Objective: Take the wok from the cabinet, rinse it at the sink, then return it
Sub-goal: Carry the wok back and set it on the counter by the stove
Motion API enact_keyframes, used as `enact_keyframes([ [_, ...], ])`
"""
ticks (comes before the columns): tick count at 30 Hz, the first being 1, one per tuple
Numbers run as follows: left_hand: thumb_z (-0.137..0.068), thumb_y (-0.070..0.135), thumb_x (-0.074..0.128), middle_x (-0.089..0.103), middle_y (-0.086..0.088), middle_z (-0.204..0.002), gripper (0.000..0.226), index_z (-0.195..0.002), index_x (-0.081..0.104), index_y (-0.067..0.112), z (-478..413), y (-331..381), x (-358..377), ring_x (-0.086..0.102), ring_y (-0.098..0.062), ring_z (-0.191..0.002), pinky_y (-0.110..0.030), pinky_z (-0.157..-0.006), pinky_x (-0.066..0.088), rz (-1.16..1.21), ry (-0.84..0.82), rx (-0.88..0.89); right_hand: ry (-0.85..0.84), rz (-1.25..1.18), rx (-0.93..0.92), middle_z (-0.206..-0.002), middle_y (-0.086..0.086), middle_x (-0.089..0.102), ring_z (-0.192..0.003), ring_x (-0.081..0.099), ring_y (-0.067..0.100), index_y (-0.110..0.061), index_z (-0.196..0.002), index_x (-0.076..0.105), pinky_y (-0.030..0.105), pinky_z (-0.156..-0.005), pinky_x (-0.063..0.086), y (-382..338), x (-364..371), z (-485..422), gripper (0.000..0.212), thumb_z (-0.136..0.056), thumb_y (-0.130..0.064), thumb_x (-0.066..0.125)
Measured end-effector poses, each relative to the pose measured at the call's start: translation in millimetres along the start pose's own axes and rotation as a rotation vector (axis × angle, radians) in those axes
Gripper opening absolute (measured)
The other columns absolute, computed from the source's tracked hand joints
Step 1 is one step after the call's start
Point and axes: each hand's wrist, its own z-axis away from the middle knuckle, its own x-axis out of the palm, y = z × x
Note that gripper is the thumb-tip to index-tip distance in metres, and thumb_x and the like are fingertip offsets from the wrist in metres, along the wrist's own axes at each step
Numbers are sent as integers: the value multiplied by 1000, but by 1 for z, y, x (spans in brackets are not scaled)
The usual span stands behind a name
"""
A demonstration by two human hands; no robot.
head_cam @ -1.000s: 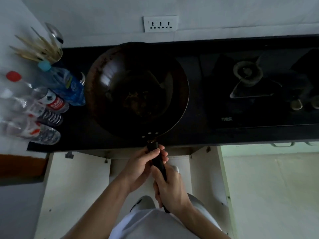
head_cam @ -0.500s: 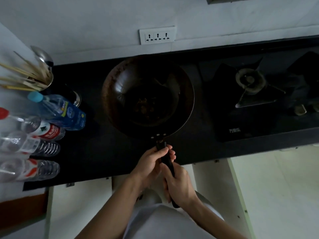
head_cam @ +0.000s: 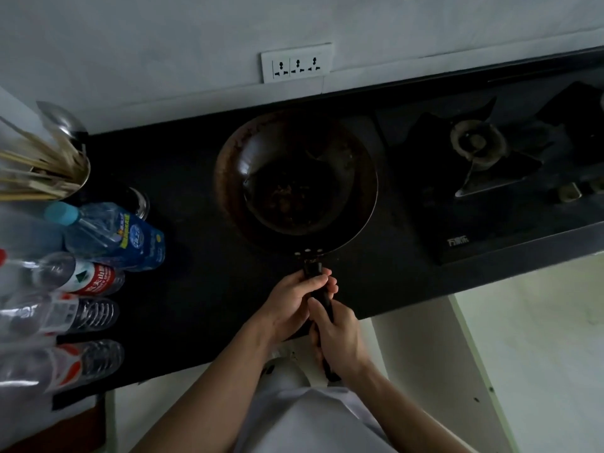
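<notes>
both hands clenched on wok handle: left hand forward near rivets, right hand behind at handle's tail. wok over middle of dark counter, bowl extends away from grip toward wall; whether resting or lifted, unclear in dim light. handle's long axis runs front edge to back. burner lies right, bottles at left end.

Both hands cover most of the wok handle, and its near end slips behind the wrist. Bottles at the left smear into blur, cut by the edge. The stove runs off the right edge. Dark bits in the wok are unreadable.
</notes>
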Motion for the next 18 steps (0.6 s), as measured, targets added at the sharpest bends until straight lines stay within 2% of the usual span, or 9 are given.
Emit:
enact_keyframes([
  [6, -95, 8, 56, 70, -6, -91, 25, -119, 61, 3, -8, 7, -3, 68, -16, -86, -34, -91, 50, -8, -21, -23, 19, -7, 15, -51, -1, 55, -37, 49, 8, -6, -81, 58, 21, -38, 43, -8, 4, -5, 31, -104, -24, 50],
  [10, -94, 10, 58, 71, -6, -92, 23, -116, 63, 5, -13, 12, -6, 68, -18, -90, -38, -97, 47, -17, -30, -35, 29, 14, 13, -52, -1, 56, -37, 49, 8, -6, -80, 58, 21, -38, 43, -12, 4, -9, 31, -104, -24, 50],
  [18, -93, 9, 58, 72, -7, -99, 26, -118, 63, 3, -15, 17, -6, 69, -19, -96, -33, -91, 52, 3, -21, -31, 13, 19, 43, -55, 0, 58, -40, 50, 10, -4, -85, 59, 23, -40, 44, -12, 4, -16, 30, -103, -27, 51],
])
